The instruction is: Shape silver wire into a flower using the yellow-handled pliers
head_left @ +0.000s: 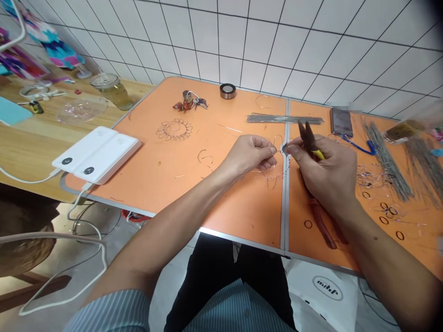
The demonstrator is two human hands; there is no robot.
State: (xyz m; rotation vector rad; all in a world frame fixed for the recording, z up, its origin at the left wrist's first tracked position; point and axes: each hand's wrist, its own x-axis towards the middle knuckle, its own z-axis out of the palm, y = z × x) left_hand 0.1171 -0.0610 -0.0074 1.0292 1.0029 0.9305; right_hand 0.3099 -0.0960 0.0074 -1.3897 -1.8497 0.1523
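My left hand (254,154) pinches thin wire between thumb and fingertips, above the table's centre seam. A looped wire piece (272,180) hangs below these fingers, its loops fine and partly hidden. Close by on the right, my right hand (325,163) is closed round pliers (307,134) with dark jaws pointing up and a bit of yellow handle showing. Its thumb and forefinger meet at the same wire. Beneath this hand, red-handled pliers (323,223) lie on the orange table (242,207), their head partly covered.
A wire bundle (277,118), tape roll (227,91), keys (192,100) and a flower-shaped wire ring (174,129) lie beyond my hands. At right are a phone (341,122), more wires (391,161) and small dark rings (384,220). White power banks (97,154) sit left.
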